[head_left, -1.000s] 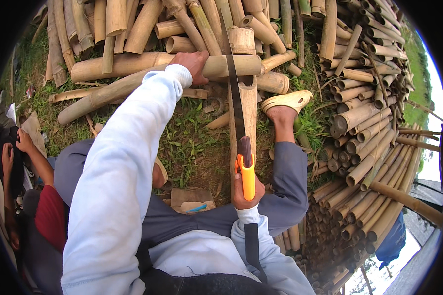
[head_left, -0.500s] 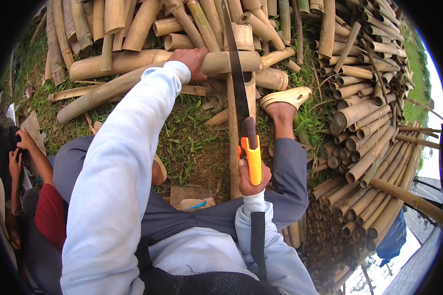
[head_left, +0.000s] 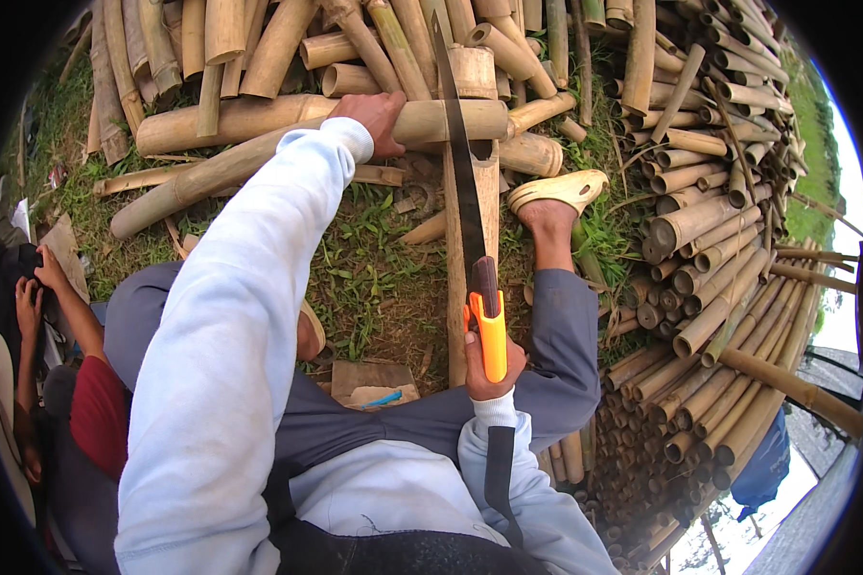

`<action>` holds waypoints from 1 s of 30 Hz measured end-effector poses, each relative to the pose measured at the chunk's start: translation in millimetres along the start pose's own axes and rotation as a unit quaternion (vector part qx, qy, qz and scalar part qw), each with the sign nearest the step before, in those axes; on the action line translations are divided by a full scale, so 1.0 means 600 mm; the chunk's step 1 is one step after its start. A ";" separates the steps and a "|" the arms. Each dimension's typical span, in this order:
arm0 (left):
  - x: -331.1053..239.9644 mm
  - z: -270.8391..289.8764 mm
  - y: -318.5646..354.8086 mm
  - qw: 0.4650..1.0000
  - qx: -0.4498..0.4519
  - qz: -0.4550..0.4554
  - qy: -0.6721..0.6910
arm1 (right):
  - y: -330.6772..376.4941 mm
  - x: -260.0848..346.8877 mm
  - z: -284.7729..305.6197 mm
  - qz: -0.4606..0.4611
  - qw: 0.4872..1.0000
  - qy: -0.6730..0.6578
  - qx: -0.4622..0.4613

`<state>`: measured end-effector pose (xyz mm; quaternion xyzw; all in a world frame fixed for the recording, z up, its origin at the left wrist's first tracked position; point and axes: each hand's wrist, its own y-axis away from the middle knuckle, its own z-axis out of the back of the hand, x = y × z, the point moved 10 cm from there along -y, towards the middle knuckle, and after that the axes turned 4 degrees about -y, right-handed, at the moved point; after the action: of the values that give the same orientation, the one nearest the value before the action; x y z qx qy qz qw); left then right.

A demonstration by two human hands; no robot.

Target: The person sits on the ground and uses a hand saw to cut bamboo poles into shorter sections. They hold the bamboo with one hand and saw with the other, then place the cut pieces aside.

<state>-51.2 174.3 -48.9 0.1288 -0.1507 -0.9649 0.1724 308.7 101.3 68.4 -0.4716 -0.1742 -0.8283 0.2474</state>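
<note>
A thick bamboo pole (head_left: 244, 163) slants up to the right and rests across an upright-lying timber support (head_left: 489, 187). My left hand (head_left: 369, 120) is wrapped over the pole, left of the support. With my right hand (head_left: 494, 369) I grip the orange handle of a hand saw (head_left: 465, 163). Its long dark blade points away from me and lies across the pole, near the pole's right end. How deep the blade sits in the bamboo cannot be made out.
Cut bamboo pieces (head_left: 278, 48) lie heaped at the far side. Stacked bamboo poles (head_left: 700, 230) fill the right. A sandalled foot (head_left: 558, 192) stands right of the support. At the left edge sits another person in a red sleeve (head_left: 99, 417). A blue object (head_left: 385, 398) lies on a board near me.
The saw has been drawn back toward me, its handle and my right hand sitting lower. My left hand and the bamboo pole stay in place.
</note>
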 end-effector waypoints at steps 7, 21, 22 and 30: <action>0.000 -0.004 -0.005 1.000 -0.005 -0.002 0.003 | -0.067 -0.008 -0.033 -0.045 0.996 -0.083 0.001; 0.003 -0.003 -0.004 1.000 0.003 -0.002 0.006 | -0.109 0.014 -0.065 -0.017 0.998 -0.058 0.025; -0.006 0.001 -0.007 1.000 0.003 -0.009 0.006 | -0.133 0.016 -0.069 -0.012 0.997 -0.069 0.008; 0.010 -0.003 -0.008 1.000 0.000 -0.005 0.012 | -0.006 0.023 -0.031 -0.026 0.999 -0.022 0.003</action>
<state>-57.8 175.7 -53.1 0.1413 -0.1479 -0.9641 0.1693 287.6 91.2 71.1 -0.4841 -0.1941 -0.8234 0.2237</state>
